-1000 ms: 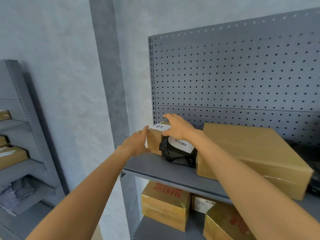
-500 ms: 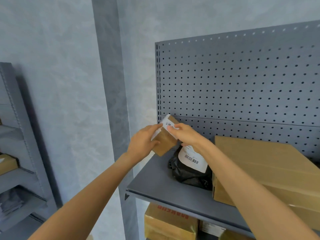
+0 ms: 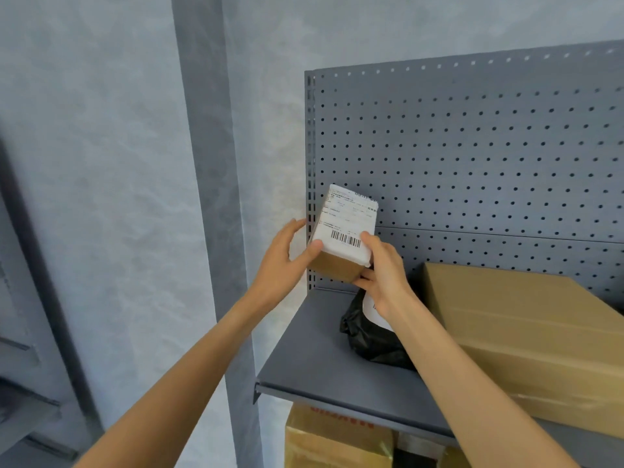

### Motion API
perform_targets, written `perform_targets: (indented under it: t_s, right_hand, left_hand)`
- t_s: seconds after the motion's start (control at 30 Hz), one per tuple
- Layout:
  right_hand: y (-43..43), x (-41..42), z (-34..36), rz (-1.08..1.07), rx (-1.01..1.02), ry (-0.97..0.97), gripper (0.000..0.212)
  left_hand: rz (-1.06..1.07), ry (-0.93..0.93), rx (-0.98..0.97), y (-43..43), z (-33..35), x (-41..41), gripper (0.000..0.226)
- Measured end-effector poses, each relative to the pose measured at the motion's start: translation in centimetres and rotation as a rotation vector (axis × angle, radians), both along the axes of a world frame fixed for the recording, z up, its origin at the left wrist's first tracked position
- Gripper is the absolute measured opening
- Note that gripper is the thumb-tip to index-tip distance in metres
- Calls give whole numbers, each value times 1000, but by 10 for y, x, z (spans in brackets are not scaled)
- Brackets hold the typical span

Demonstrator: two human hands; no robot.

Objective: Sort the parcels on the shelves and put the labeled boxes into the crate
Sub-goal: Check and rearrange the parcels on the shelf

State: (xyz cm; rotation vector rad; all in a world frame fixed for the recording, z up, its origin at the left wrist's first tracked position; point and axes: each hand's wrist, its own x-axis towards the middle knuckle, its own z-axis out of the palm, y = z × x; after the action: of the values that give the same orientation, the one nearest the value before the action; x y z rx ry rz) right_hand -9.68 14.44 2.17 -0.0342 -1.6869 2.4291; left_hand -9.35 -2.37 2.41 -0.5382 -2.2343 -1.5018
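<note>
Left hand point(image 3: 282, 261) cupped against the near side of a small labeled box point(image 3: 344, 238), thumb pressed on the white barcode label point(image 3: 347, 224). Box lifted clear of the gray shelf point(image 3: 320, 359) and tilted label-up before the pegboard back panel point(image 3: 472, 157), right hand point(image 3: 383, 275) pinching its lower right corner. Farther right on the shelf, a black poly bag point(image 3: 368, 339) just beside a large cardboard box point(image 3: 533, 339).

A single head-worn view faces forward, close on the grey shelf point(image 3: 337, 366) and pegboard point(image 3: 472, 157).
</note>
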Motion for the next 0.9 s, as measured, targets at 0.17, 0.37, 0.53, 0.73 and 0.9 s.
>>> perform_targets:
  t_s: [0.17, 0.37, 0.53, 0.73, 0.9]
  right_hand:
    - [-6, 4, -2, -9, 94, 22, 26]
    - [-9, -6, -11, -161, 497, -21, 42]
    - [-15, -17, -24, -203, 1025, -163, 52]
    - [-16, -17, -42, -301, 1288, -188, 49]
    - [-5, 6, -39, -466, 1114, -39, 46]
  left_hand:
    - [-138, -116, 112, -8, -15, -12, 50]
    - [-132, -238, 211, -15, -25, -19, 33]
    - [-97, -440, 217, -26, -42, -26, 34]
    - [-65, -544, 48, -25, -74, -35, 43]
    - [156, -277, -55, -13, -76, -30, 56]
